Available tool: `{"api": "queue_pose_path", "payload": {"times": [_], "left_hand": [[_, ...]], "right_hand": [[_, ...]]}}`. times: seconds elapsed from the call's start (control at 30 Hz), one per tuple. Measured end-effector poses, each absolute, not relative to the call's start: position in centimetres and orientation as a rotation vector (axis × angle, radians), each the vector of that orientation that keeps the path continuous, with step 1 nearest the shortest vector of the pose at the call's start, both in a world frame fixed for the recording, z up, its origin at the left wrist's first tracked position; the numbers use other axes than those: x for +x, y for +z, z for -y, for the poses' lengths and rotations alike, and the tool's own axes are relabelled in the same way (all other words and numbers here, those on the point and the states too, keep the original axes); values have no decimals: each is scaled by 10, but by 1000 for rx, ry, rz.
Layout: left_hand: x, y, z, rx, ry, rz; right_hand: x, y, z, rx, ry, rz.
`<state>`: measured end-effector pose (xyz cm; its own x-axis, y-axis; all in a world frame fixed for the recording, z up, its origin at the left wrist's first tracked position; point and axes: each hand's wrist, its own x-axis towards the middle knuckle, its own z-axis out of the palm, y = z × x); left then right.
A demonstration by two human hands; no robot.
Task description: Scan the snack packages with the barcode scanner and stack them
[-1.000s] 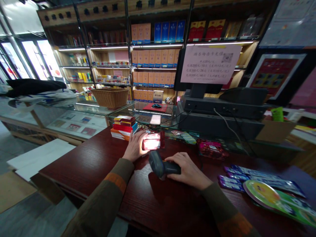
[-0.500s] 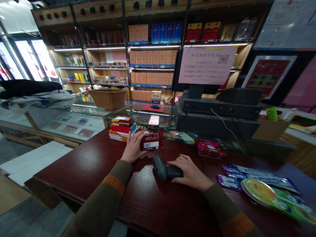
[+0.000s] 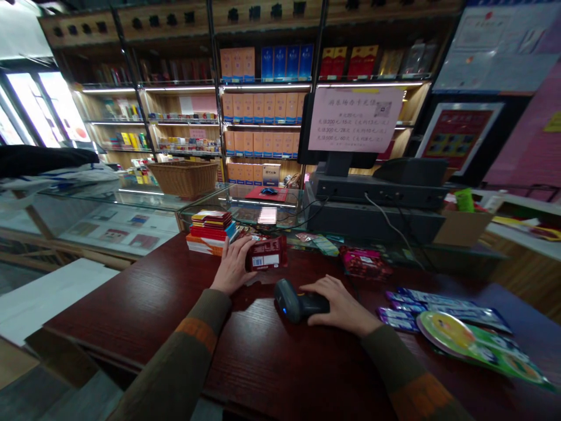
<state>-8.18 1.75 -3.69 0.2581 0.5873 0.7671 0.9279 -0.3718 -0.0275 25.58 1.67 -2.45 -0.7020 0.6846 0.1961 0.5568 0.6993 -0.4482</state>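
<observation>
A tall brown wooden shelving unit (image 3: 287,24) lined with boxes fills the background. Below it spreads the dark reddish-brown wooden surface (image 3: 254,351), glossy and grained. Beyond its far edge, to the right, stands a black flat-screen monitor (image 3: 304,155) whose near side is covered by a pale pink printed sheet (image 3: 355,120). A woven tan wicker basket (image 3: 184,178) sits on the glass-topped case at the left.

On the right part of the surface lies a flat green package with a round yellow end (image 3: 486,354), just beside several slim purple-and-blue packets (image 3: 398,313). A stack of red, white and orange boxes (image 3: 205,242) stands near the left hand (image 3: 232,266).

The right hand (image 3: 339,307) has its fingers wrapped round the handle of a dark grey plastic handheld scanner (image 3: 300,304), the head turned left. The left hand's fingers are clamped on the left end of a small dark-red rectangular packet (image 3: 266,257), beyond the scanner head and apart from it. The packet's white barcode label (image 3: 265,261) faces the person. A tiny blue light (image 3: 284,311) glows on the scanner head.
</observation>
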Motion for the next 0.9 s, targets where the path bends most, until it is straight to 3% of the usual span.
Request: {"api": "queue_pose_path", "payload": {"times": [0.4,0.9], "left_hand": [[-67,-37,-21,-2132,-910,1305],[-50,-41,-28,-2148,-938,1166]], "right_hand": [[224,-40,-53,-1117,670,1873],[202,-36,-65,-952,843,1744]]}}
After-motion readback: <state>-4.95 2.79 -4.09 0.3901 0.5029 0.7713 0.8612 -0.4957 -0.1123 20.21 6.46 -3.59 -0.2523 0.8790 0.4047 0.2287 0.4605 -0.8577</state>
